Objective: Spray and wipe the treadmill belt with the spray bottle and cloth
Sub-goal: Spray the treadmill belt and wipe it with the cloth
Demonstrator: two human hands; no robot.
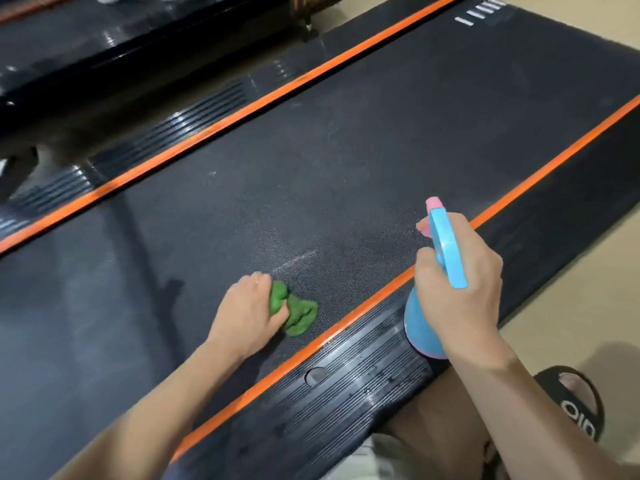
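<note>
Stretching from seven o'clock up to one o'clock, the treadmill belt [346, 140] is dark and finely textured, edged on both sides by orange stripes, with a pale wet-looking streak at its middle just above my cloth. The green cloth [298, 311] lies bunched on the belt near the centre of view. My left hand [247, 313] presses down on it, fingers curled round its left part. At three o'clock from the cloth, my right hand [460, 289] grips the neck of the blue spray bottle [420, 327], forefinger reaching toward the trigger; its pink nozzle points at twelve o'clock over the belt, and its base hangs above the ribbed side rail [349, 372]. At five o'clock my black sandal [576, 403] carries white lettering, perhaps "oio", though it is too skewed to read surely.
</note>
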